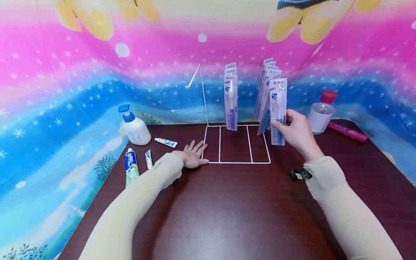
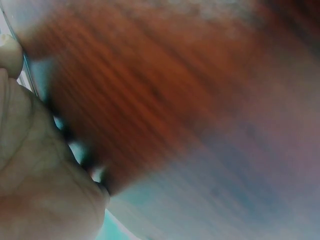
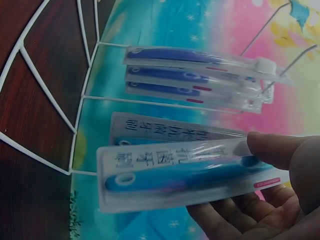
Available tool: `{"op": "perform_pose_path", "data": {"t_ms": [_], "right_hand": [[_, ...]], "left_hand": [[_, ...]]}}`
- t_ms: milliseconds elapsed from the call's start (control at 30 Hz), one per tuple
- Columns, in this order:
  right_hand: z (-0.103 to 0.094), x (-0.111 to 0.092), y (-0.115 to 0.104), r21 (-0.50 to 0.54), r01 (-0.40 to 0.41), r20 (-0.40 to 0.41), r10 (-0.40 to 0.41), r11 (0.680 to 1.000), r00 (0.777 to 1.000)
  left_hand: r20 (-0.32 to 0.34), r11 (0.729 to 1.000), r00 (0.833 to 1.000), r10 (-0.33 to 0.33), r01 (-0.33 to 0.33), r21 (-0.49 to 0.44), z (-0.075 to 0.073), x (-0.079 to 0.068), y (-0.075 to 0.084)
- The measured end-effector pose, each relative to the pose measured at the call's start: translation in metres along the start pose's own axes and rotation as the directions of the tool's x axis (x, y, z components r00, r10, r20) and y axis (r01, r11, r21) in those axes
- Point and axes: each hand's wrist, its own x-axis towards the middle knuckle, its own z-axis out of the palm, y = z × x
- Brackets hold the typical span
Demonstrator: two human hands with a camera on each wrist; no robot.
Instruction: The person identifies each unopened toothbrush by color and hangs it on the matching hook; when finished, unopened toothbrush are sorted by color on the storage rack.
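My right hand (image 1: 297, 130) pinches a blue toothbrush in a clear blister pack (image 1: 278, 108) between thumb and fingers, upright in front of the right-hand row. In the right wrist view the thumb lies over the pack's face, with fingers behind it. More packaged blue toothbrushes (image 1: 268, 77) hang in that row on a white wire display rack (image 1: 238, 163). Packaged purple toothbrushes (image 1: 231, 97) hang on its middle hook. My left hand (image 1: 193, 156) rests palm down with fingers spread, over the left side of the rack's base. Its left hook (image 1: 193, 76) carries nothing.
At the left stand a pump bottle (image 1: 136, 130), a large toothpaste tube (image 1: 131, 166) and two small tubes, one (image 1: 166, 142) near the back. A red-capped bottle (image 1: 321, 113) and a pink tube-like item (image 1: 347, 131) are at the right. Patterned cloth (image 1: 178, 36) surrounds the table.
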Motion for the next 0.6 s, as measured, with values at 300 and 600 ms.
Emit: {"op": "perform_pose_path", "data": {"t_ms": [300,600], "right_hand": [[0.009,0.012,0.004,0.009,0.023,0.036,-0.023,1.000,0.999],[0.010,0.014,0.005,0.017,0.015,0.058,-0.016,1.000,0.998]], "left_hand": [[0.002,1.000,1.000,0.000,0.000,-0.009,0.001,-0.001,0.001],[0.003,1.000,1.000,-0.015,0.015,0.000,-0.001,-0.002,0.002]]}}
